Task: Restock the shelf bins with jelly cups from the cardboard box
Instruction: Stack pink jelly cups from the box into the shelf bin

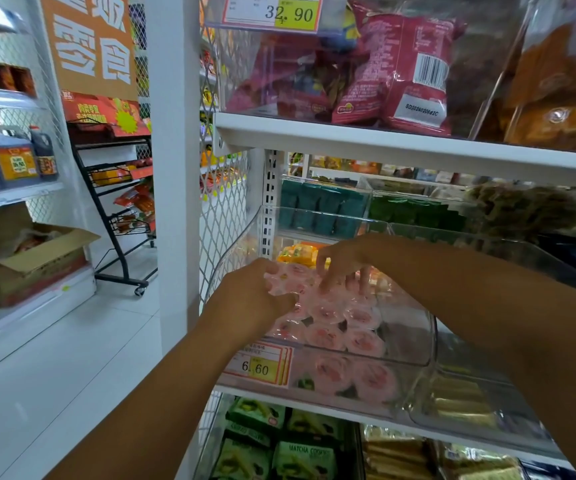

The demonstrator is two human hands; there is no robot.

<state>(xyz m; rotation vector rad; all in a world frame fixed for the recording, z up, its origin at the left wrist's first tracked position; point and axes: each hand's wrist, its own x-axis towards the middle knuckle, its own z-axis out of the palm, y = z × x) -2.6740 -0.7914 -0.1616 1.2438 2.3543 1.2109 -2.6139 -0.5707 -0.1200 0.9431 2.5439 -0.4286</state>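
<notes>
Left hand [251, 299] grips, right hand [343, 261] touches jelly cups [328, 311] inside clear bin [430, 337].

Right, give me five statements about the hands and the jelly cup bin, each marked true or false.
1. The left hand holds pink jelly cups over the clear bin. True.
2. The right hand grips a red snack bag on the top shelf. False: its fingers reach down onto the jelly cups in the bin.
3. The price tag on the bin's front reads 6.60. True.
4. The bin holds nothing. False: jelly cups lie in it in rows.
5. The cardboard box sits directly under the bin. False: it sits open, off to the left; matcha cookie packs lie under the bin.
</notes>
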